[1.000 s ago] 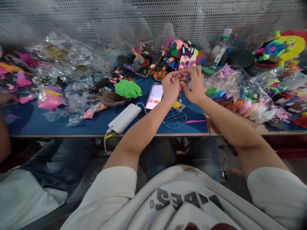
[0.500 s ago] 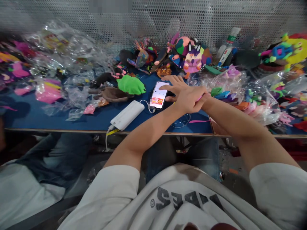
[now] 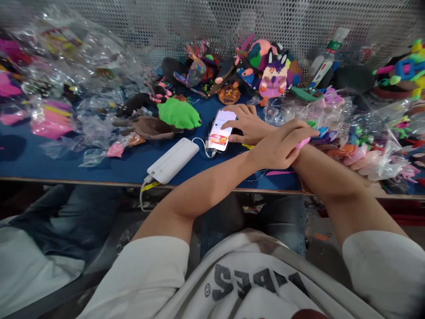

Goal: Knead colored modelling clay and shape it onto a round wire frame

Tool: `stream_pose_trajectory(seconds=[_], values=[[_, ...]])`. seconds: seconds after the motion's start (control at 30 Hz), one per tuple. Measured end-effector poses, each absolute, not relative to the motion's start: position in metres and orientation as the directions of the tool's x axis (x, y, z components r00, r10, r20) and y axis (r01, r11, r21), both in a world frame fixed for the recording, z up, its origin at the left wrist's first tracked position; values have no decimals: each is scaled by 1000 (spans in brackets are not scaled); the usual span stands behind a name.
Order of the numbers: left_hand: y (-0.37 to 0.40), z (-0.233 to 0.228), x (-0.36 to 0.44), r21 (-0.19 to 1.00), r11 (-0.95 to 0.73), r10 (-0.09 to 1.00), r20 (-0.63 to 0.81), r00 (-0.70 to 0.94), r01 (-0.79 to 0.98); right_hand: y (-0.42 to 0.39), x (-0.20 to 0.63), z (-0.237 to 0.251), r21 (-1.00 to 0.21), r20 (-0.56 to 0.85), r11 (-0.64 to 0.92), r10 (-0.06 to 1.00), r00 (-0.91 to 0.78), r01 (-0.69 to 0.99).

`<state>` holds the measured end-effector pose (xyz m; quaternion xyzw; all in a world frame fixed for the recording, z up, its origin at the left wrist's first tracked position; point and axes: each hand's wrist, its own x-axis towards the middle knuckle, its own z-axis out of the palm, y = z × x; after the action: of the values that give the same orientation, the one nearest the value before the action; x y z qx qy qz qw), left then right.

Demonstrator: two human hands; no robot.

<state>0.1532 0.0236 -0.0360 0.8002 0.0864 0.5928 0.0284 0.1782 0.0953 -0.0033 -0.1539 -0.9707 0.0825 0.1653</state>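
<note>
Right hand (image 3: 247, 124) newly spread on phone (image 3: 222, 130); left hand (image 3: 282, 144) pinching pink piece (image 3: 303, 142).

The phone (image 3: 222, 128) is lying on the table (image 3: 66, 164), about mid-width. The right hand (image 3: 247, 124) is resting on the phone's right edge, and the left hand (image 3: 282, 144) is crossing over the right forearm, nearer and further right. The power bank (image 3: 172, 160) is sitting to the near left of the phone, at the table's near edge. The leaf-shaped piece (image 3: 178, 114) is lying left of the phone. The toy figures (image 3: 265, 71) are standing behind the phone, against the far mesh wall (image 3: 212, 22). The plastic bags (image 3: 76, 79) are piling up at the far left.
</note>
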Motion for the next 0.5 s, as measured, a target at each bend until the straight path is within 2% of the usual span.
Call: stream_pose_trajectory(seconds=[0.13,0.23,0.3,0.37,0.43,0.5], values=[[20,-31,148,258,-907,372,862,345,333,93,181,-4,-214,328,925,370,-869,313],[7,-24,142,275,-873,434,816,382,403,89,187,-4,-211,385,920,389,-837,330],[-3,-20,141,256,-887,426,773,470,384,84,190,-5,-175,377,942,334,-864,288],[-10,-19,142,215,-933,343,776,530,289,77,191,-8,-123,348,970,241,-906,211],[-13,-21,144,193,-963,266,811,521,191,72,190,-12,-80,302,987,159,-940,141],[-11,-24,146,197,-963,265,813,518,183,71,189,-16,-53,267,990,138,-954,128]])
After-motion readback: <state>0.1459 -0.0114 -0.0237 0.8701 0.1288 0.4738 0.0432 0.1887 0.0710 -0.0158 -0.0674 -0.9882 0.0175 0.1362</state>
